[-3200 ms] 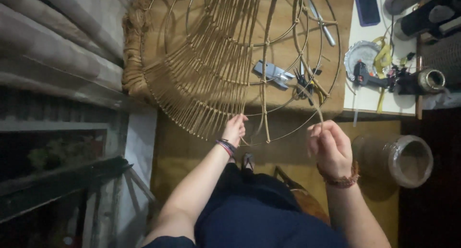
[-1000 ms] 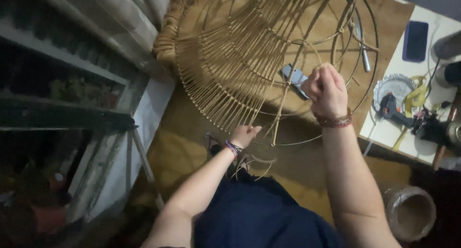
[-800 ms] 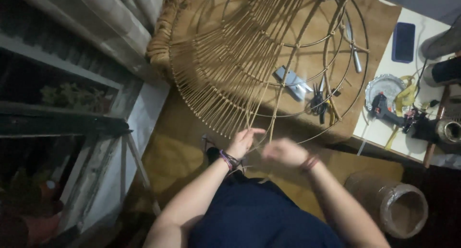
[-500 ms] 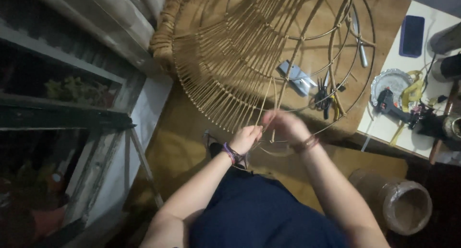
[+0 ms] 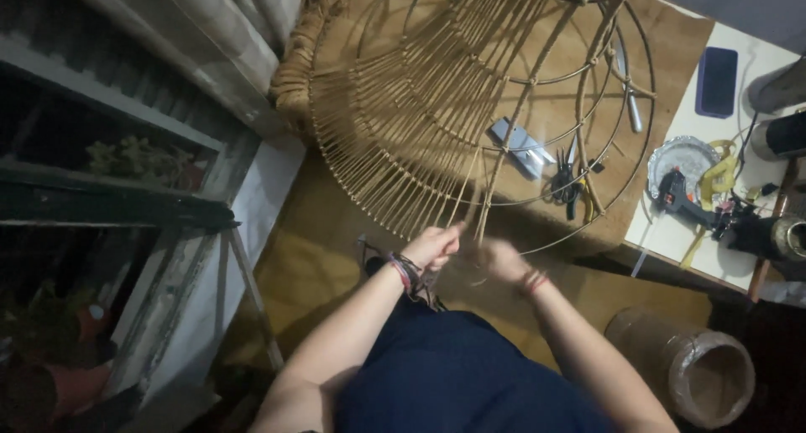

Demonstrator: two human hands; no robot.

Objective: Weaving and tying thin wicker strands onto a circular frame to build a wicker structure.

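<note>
Head view: round woven rattan frame.

- The right hand is smeared by motion blur; its grip cannot be made out.
- The wicker frame is cut off by the top edge.
- The small tools on the desk cannot be told apart.

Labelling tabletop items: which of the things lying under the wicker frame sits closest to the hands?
The black-handled pliers; the grey flat tool and the silver rod lie farther from the right hand.
</note>
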